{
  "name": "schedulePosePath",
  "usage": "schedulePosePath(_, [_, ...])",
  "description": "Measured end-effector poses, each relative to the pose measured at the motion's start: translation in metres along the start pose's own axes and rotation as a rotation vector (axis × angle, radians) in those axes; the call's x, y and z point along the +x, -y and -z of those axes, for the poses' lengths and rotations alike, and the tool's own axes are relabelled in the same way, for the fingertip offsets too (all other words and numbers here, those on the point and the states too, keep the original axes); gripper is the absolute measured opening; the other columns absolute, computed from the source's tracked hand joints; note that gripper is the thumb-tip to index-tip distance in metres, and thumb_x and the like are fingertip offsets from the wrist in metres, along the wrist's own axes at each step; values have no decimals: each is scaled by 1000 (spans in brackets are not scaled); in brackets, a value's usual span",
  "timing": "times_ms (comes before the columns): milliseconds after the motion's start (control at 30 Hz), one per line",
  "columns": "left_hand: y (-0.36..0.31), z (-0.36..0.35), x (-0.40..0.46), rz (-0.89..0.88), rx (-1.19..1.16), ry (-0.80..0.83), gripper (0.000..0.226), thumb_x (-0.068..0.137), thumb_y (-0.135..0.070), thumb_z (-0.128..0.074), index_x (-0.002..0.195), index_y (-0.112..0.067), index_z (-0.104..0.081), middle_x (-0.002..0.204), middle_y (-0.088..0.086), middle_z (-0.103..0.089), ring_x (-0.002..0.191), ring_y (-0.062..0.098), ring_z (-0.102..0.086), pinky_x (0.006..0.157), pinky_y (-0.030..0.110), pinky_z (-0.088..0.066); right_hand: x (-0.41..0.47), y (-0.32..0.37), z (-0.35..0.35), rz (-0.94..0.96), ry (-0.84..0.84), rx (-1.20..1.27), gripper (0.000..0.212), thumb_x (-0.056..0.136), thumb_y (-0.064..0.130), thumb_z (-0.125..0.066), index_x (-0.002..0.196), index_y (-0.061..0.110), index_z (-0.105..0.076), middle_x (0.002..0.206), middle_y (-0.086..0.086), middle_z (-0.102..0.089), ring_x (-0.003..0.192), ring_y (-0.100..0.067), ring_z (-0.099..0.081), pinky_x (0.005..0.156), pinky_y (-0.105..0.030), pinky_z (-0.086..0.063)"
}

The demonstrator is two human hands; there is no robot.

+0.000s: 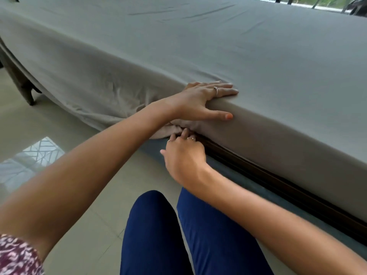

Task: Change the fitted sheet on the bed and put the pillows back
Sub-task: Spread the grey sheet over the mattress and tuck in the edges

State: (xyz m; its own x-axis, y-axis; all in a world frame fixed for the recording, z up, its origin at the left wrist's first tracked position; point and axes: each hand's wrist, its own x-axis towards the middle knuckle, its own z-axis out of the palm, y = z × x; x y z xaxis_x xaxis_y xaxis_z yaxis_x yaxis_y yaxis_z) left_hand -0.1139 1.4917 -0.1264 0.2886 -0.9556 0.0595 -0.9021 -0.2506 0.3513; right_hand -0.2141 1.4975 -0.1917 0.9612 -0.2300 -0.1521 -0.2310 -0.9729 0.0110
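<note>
A grey fitted sheet (198,46) covers the mattress, smooth on top with a few creases. To the left its side hangs loose and wrinkled down to the floor. My left hand (204,98) lies flat on the mattress edge, fingers spread on top and thumb down the side. Just below it my right hand (182,153) has its fingertips on the bunched hem of the sheet (178,126), at the gap between mattress and dark wooden bed frame (268,179). To the right of my hands the sheet sits tight against the frame. No pillows are in view.
A pale tiled floor (69,135) runs along the bed. My knees in blue trousers (178,235) are at the bottom of the view. A bed leg (29,96) stands at the left. Windows with dark bars (297,2) are at the top right.
</note>
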Motion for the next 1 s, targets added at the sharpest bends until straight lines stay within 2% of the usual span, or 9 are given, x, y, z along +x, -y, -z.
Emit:
schedulePosePath(67, [2,7,-1,-7,-86,36,64,89,-54,-58,146,-36,-35,157,-13,-24,145,3,-14,120,31,-8,-11,0,-8,95,-92,22,54,104,37,-28,143,0,-32,146,-26,-33,131,-34,-39,100,-39,-39])
schedulePosePath(200, [3,23,-6,53,-406,124,45,94,-40,-57,138,-30,-50,150,-16,-38,136,-7,-30,113,12,-20,10,-17,-30,304,-115,-28,61,102,47,-22,148,7,-28,157,-14,-22,146,-23,-18,118,-38,-10])
schedulePosePath(300, [4,24,-9,107,-560,52,36,97,-33,-55,132,-27,-56,133,-21,-53,122,-15,-44,100,1,-29,23,-23,-35,272,-170,-103,72,94,56,-13,138,12,-50,143,-12,-48,136,-21,-41,114,-38,-26])
schedulePosePath(433, [5,24,-9,124,-592,39,36,96,-35,-55,132,-27,-58,134,-20,-55,121,-14,-45,98,-1,-31,33,-15,-32,228,-180,-25,86,90,64,-10,151,4,-12,159,-11,-16,147,-20,-13,118,-35,-10])
schedulePosePath(567, [6,34,-11,89,-627,-7,33,97,-33,-54,128,-22,-61,127,-14,-62,119,-6,-53,106,13,-35,43,13,-29,74,-224,113,90,93,66,-21,150,-1,-4,159,-15,-13,147,-24,-10,118,-37,-8])
schedulePosePath(667, [20,55,-31,112,-830,-298,25,102,-28,-44,119,-19,-61,116,-5,-69,109,9,-64,99,28,-47,59,25,-30,7,-251,99,93,93,67,-22,148,-7,-9,156,-20,-20,145,-28,-17,118,-39,-14])
schedulePosePath(800, [63,52,-70,453,-822,-901,21,100,-28,-45,94,-21,-64,92,-2,-73,83,11,-69,71,22,-47,78,31,-22,-73,-259,12,94,90,71,-26,137,-10,-36,138,-25,-45,128,-33,-44,107,-39,-33])
schedulePosePath(900, [97,17,-95,699,-675,-956,18,98,-17,-47,95,-17,-65,87,-4,-69,76,8,-63,60,12,-43,89,43,-9,-92,-224,91,92,85,77,-30,114,-6,-58,114,-19,-62,105,-32,-59,89,-39,-43])
schedulePosePath(1000, [124,-24,-112,951,-571,-931,22,91,-17,-56,107,-8,-67,97,6,-70,94,21,-64,82,27,-50,89,36,-6,-45,-249,282,83,88,72,-35,113,-2,-62,116,-20,-62,109,-34,-59,91,-39,-43])
